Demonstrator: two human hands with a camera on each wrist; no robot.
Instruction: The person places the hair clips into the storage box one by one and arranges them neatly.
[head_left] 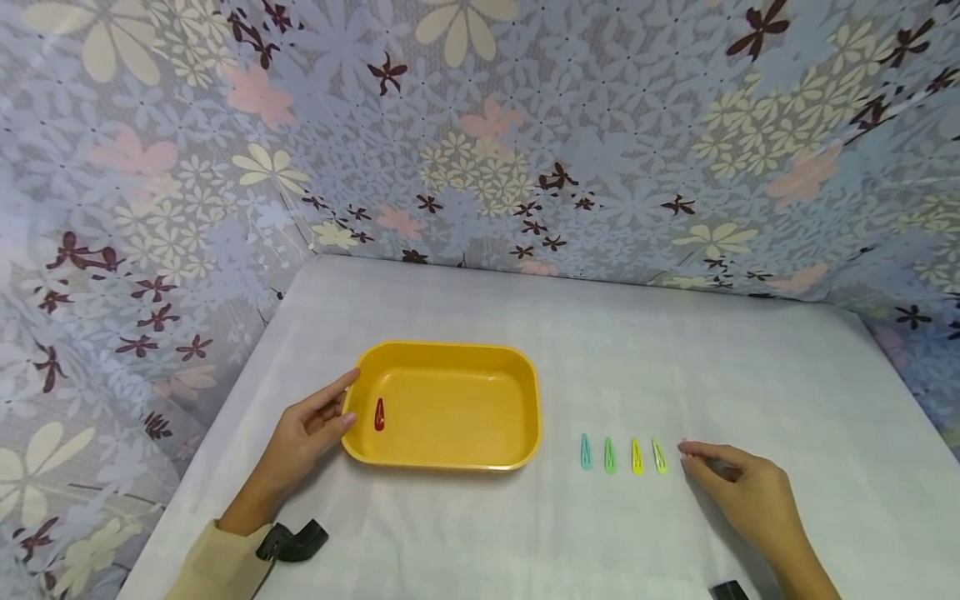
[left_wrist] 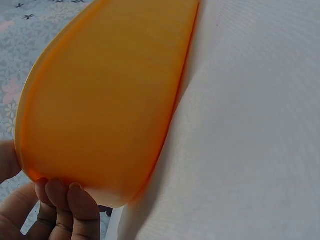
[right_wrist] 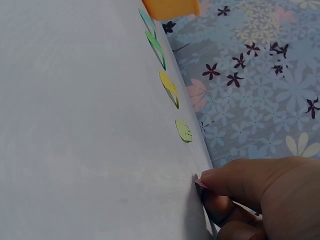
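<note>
A yellow tray (head_left: 450,460) lies on the white cloth with a red hair clip (head_left: 379,414) inside, toward its left end. At the tray's left rim my left hand (head_left: 303,433) grips the edge; the left wrist view has its fingers (left_wrist: 82,207) curled against the outer wall. Over on the right, my right hand (head_left: 750,492) pinches a small pink hair clip (right_wrist: 201,183) between thumb and forefinger, close over the cloth. Most of that clip is hidden by the fingertips.
Between tray and right hand a row of hair clips lies on the cloth: light blue (head_left: 587,452), green (head_left: 611,456), yellow (head_left: 637,457) and pale yellow-green (head_left: 659,456). Flowered fabric (head_left: 495,167) rises behind and beside the white surface (head_left: 600,350).
</note>
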